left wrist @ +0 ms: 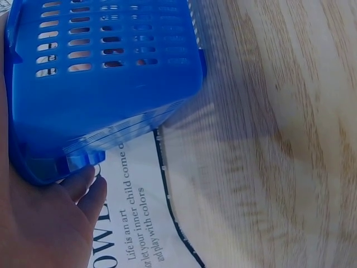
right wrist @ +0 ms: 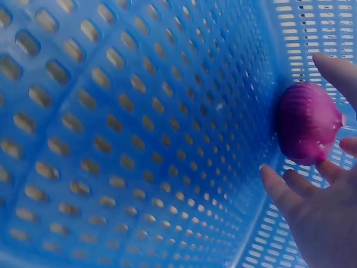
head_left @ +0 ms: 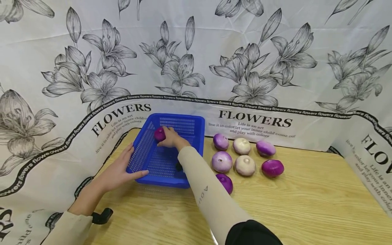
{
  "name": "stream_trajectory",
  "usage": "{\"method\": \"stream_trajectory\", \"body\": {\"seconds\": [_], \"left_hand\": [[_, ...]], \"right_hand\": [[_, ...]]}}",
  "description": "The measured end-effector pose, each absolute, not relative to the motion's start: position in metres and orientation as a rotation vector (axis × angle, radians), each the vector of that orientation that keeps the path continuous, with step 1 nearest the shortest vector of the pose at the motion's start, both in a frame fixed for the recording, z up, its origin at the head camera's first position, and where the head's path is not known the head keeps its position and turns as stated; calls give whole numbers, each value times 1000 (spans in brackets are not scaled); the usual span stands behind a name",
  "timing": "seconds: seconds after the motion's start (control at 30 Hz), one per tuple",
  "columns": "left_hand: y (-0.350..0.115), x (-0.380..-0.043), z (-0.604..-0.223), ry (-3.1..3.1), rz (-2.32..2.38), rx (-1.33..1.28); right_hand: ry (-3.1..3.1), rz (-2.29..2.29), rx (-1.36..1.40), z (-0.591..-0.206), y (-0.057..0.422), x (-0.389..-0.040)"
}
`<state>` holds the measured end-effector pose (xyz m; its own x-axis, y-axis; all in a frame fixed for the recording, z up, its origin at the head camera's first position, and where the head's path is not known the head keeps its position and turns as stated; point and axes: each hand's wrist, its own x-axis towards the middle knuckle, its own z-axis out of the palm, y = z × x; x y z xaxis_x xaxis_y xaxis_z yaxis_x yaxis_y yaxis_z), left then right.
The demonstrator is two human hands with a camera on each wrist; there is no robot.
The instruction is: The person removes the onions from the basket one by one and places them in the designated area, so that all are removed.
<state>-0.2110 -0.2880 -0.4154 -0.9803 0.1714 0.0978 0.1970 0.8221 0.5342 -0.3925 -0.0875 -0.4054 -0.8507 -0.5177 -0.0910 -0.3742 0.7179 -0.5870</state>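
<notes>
A blue plastic basket (head_left: 196, 136) with slotted walls stands on the wooden table against the cloth backdrop. Inside it, a red onion (right wrist: 305, 123) lies at the far left corner. My right hand (head_left: 171, 137) reaches into the basket beside this onion; in the right wrist view its fingers spread around the onion, and the thumb stands apart from it. With the thumb over the front rim and the fingers along the left side, my left hand (head_left: 117, 173) holds the basket's near left corner. In the left wrist view, fingertips (left wrist: 96, 195) show beneath the rim.
Right of the basket sit purple onions (head_left: 222, 162), white onions (head_left: 245, 165) and dark red onions (head_left: 272, 168), roughly in rows. My right forearm partly covers one red onion (head_left: 226, 183). A flower-printed cloth (head_left: 183, 44) hangs behind and around the table (head_left: 306, 204).
</notes>
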Motion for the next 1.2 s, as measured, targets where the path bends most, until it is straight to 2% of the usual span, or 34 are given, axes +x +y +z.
{"method": "stream_trajectory", "body": {"seconds": [0.3,0.7,0.93,1.2], "left_hand": [[-283,-213,-409,-2952,-844,-328],[-293,-211,-416,-2938,-897,-305],[-293,-212,-412,-2916,-942,-326],[-287,-208,-409,-2949,-907,-315]], "right_hand": [[2566,-561,-1039,-389,-85,-382],[2619,-521,-1259,-328,-50,-343],[2745,-730,-1270,-316,17,-309],[2760,-960,-1183,-340,110,-273]]}}
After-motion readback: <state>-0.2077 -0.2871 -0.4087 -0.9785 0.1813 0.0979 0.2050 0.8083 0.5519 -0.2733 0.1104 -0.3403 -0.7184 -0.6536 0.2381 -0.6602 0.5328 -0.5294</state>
